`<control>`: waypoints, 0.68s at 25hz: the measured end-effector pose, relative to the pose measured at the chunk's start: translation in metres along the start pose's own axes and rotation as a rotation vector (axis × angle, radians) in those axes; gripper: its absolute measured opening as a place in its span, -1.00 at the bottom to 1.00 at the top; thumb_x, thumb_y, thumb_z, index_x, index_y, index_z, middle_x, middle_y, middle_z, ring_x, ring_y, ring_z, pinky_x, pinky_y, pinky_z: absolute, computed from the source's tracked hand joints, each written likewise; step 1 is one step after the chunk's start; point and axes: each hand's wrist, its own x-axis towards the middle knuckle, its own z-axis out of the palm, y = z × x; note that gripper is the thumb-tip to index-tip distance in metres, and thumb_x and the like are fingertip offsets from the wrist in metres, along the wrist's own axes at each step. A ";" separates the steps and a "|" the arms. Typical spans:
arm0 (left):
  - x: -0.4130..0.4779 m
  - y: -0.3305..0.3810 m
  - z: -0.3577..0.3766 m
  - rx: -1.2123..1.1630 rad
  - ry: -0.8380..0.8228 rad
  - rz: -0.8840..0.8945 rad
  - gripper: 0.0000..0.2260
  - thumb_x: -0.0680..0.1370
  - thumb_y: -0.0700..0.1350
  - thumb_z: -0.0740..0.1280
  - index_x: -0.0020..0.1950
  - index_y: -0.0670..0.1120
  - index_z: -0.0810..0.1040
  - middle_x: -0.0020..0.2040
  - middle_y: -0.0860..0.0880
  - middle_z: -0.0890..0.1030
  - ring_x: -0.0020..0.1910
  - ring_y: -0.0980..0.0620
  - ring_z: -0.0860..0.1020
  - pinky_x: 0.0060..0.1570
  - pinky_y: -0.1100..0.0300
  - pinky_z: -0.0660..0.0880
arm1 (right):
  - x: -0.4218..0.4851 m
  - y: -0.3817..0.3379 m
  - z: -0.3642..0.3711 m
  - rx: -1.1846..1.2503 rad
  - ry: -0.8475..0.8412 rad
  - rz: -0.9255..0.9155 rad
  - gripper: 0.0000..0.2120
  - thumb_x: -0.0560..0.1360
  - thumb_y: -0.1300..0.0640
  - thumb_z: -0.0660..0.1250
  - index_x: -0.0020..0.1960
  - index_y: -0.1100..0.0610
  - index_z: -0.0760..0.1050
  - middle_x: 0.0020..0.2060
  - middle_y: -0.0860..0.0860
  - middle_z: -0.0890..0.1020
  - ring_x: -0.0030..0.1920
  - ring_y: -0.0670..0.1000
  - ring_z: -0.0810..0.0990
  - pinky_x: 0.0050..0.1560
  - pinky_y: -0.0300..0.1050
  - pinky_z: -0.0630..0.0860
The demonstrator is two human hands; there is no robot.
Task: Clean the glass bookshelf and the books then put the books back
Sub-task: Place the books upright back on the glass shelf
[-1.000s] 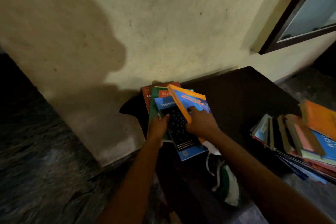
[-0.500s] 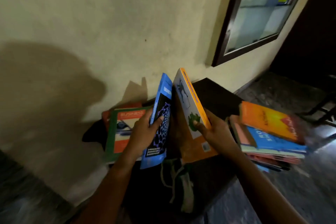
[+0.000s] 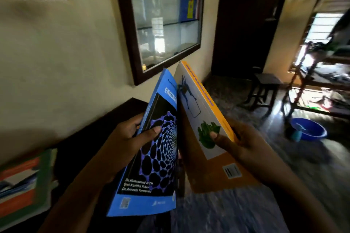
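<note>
The left hand (image 3: pixel 130 135) has its grip clamped on the blue book (image 3: pixel 151 159), the right hand (image 3: pixel 242 143) on the orange book (image 3: pixel 206 119). Both books are held upright, edges meeting, near the desk's (image 3: pixel 113 117) far corner below the bookshelf (image 3: pixel 128 24), probably ready for shelving.

Blue book (image 3: pixel 151 157) and orange book (image 3: pixel 206 138) held upright, touching.

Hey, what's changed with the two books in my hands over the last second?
The blue book and orange book rose off the stack on the dark table, tipped upright and now lifted toward the glass bookshelf. The left hand took hold of the blue one. Unchanged: the right hand grips the orange book; the stack stays on the table.
</note>
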 end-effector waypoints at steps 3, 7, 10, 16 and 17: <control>0.041 -0.004 0.080 -0.069 -0.098 -0.047 -0.84 0.44 -0.15 0.35 0.01 -0.05 0.60 -0.06 -0.06 0.69 -0.13 -0.02 0.67 -0.23 0.20 0.59 | -0.016 0.037 -0.065 -0.040 0.080 0.084 -0.84 0.47 0.04 0.30 -0.06 -0.23 0.42 -0.25 -0.13 0.67 -0.25 -0.07 0.68 -0.25 -0.12 0.62; 0.103 -0.049 0.172 0.018 -0.177 -0.118 -0.86 0.52 -0.12 0.32 0.06 -0.01 0.59 -0.04 -0.03 0.69 -0.06 -0.04 0.66 0.03 0.00 0.56 | -0.006 0.118 -0.116 -0.124 0.203 0.213 -0.78 0.48 0.10 0.36 0.05 -0.17 0.49 -0.18 0.06 0.69 -0.23 0.06 0.67 -0.12 0.11 0.59; 0.160 -0.102 0.230 0.122 -0.264 -0.188 -0.89 0.55 -0.09 0.30 0.03 0.05 0.58 -0.01 -0.01 0.68 -0.03 0.00 0.65 0.13 -0.07 0.52 | 0.020 0.195 -0.154 -0.124 0.220 0.392 -0.80 0.49 0.14 0.35 0.11 0.02 0.54 -0.17 0.01 0.69 -0.25 -0.03 0.68 -0.12 -0.03 0.61; 0.293 -0.185 0.323 0.277 -0.255 -0.292 -0.77 0.54 -0.03 0.32 0.17 -0.05 0.55 0.02 -0.05 0.66 0.01 -0.05 0.62 0.13 -0.03 0.51 | 0.109 0.346 -0.214 -0.192 0.202 0.684 -0.76 0.49 0.14 0.34 0.15 0.11 0.54 -0.06 0.08 0.68 -0.10 0.04 0.65 0.02 -0.02 0.54; 0.317 -0.191 0.339 0.305 -0.246 -0.322 -0.76 0.55 -0.05 0.31 0.19 -0.08 0.54 0.03 -0.08 0.65 0.03 -0.08 0.61 0.12 -0.01 0.51 | 0.125 0.367 -0.226 -0.195 0.193 0.741 -0.75 0.49 0.15 0.34 0.16 0.12 0.54 -0.04 0.10 0.67 -0.08 0.05 0.65 0.03 -0.02 0.53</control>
